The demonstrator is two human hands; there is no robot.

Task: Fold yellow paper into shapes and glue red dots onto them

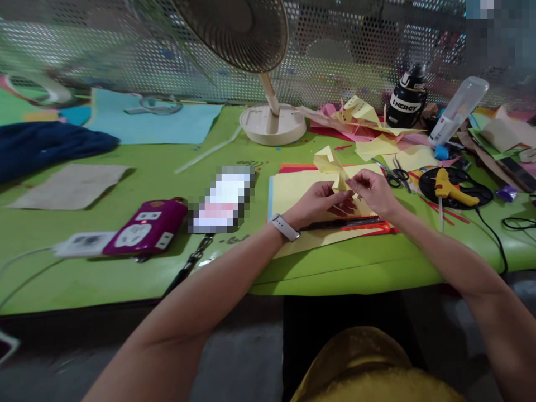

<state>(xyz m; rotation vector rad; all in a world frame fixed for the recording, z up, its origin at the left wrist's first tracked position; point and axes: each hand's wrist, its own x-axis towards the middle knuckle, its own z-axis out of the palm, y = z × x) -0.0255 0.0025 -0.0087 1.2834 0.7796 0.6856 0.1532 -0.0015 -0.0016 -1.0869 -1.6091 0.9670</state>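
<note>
Green tabletop (159, 162), near edge: we hold a folded yellow paper (333, 164) over flat yellow sheets (293, 192), left hand (320, 202) and right hand (374, 190) both pinched tight on its lower end, long axis rising toward 10 o'clock, neither hand nearer.

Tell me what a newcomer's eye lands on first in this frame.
Mid-table, the left hand and right hand pinch a folded yellow paper piece above a stack of yellow paper sheets on the lime-green table. Behind them stands a beige round-based electric fan. To the right, a yellow glue gun lies on a black round tray.
</note>
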